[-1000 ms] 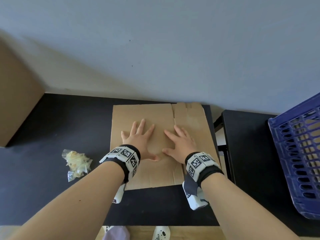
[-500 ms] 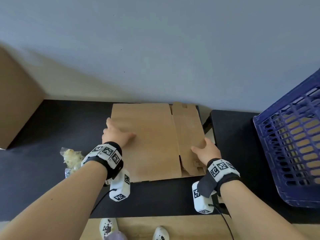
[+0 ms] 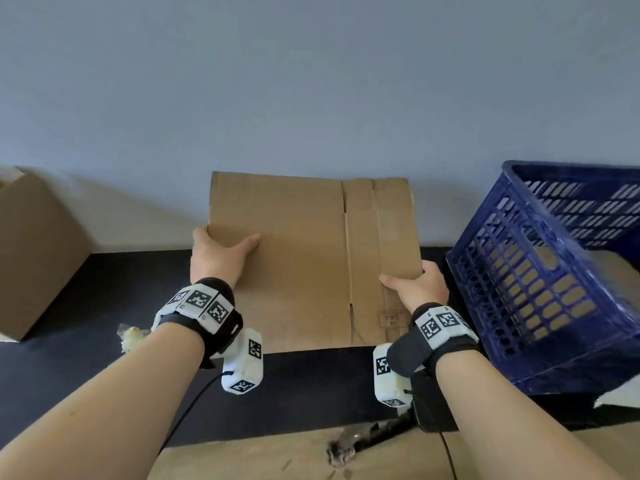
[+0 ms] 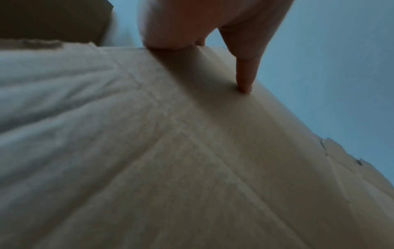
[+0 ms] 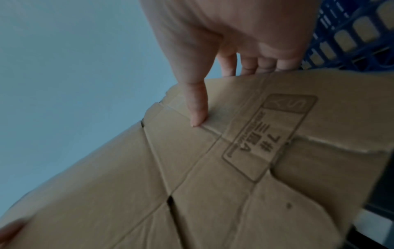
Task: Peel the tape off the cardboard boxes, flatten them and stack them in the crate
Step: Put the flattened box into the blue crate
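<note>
Both hands, left hand and right hand, grip flattened box edges beside crate.

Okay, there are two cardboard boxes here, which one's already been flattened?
The flattened box held up between the left hand and right hand. The other box, far left on the table, stands in its full box shape.

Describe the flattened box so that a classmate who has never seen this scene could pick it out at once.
Start at the blue crate on the right. Just left of it, the flattened box is held up over the black table by the left hand and the right hand. Unlike the brown box standing at far left, it is one flat, creased sheet.
</note>
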Demonstrator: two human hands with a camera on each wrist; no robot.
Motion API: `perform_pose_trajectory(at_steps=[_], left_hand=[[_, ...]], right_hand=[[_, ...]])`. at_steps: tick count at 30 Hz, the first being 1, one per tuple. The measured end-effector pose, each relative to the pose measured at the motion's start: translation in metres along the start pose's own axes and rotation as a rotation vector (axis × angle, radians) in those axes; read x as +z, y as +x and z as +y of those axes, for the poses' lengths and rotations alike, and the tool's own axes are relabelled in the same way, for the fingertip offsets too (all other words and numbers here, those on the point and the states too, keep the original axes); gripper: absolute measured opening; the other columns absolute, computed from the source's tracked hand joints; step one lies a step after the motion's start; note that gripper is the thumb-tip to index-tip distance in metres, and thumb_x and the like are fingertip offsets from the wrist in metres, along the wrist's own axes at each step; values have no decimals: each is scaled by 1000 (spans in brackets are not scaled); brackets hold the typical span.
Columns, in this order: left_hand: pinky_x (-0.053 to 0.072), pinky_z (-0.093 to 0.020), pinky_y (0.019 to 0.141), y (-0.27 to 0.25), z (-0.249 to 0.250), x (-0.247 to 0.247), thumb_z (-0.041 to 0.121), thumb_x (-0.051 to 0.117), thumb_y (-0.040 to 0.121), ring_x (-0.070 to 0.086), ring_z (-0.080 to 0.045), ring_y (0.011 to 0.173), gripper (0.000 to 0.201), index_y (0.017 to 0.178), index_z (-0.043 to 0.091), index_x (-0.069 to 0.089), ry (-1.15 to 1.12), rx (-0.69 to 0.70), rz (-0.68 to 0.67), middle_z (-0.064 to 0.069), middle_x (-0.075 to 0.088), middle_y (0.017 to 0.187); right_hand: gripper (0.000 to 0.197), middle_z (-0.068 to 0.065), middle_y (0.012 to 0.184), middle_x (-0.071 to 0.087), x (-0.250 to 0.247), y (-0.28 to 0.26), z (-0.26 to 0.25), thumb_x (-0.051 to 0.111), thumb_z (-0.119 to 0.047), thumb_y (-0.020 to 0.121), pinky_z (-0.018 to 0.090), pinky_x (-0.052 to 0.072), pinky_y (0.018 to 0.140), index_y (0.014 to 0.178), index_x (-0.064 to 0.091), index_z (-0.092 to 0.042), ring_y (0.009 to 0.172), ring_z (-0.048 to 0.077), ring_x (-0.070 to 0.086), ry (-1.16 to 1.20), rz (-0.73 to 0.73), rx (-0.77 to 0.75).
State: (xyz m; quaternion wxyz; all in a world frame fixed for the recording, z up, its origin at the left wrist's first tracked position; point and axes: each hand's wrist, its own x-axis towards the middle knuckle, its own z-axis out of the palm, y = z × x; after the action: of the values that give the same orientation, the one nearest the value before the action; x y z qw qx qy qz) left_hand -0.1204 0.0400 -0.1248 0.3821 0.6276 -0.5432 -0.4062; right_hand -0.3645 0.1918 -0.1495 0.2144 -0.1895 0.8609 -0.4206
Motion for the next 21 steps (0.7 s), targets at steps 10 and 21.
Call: perform_pose_trajectory(at_steps=[10, 21], left_hand=[[42, -19, 75, -41, 110, 9, 44, 82, 66, 56, -11, 92, 57, 106, 22, 47, -356, 273, -60, 11, 57, 101], [41, -11, 71, -80, 177, 63, 37, 82, 68, 53, 3, 87, 54, 104, 24, 45, -551, 440, -270, 22, 52, 93]], right_hand=[[61, 3, 113, 61, -106, -18, -68, 82, -16, 68, 27, 42, 83, 120, 50, -13, 105, 23, 57, 315, 330, -170], [61, 5, 115, 61, -212, -25, -75, 82, -13, 67, 30, 44, 85, 118, 47, -12, 103, 24, 58, 318, 625, -232]])
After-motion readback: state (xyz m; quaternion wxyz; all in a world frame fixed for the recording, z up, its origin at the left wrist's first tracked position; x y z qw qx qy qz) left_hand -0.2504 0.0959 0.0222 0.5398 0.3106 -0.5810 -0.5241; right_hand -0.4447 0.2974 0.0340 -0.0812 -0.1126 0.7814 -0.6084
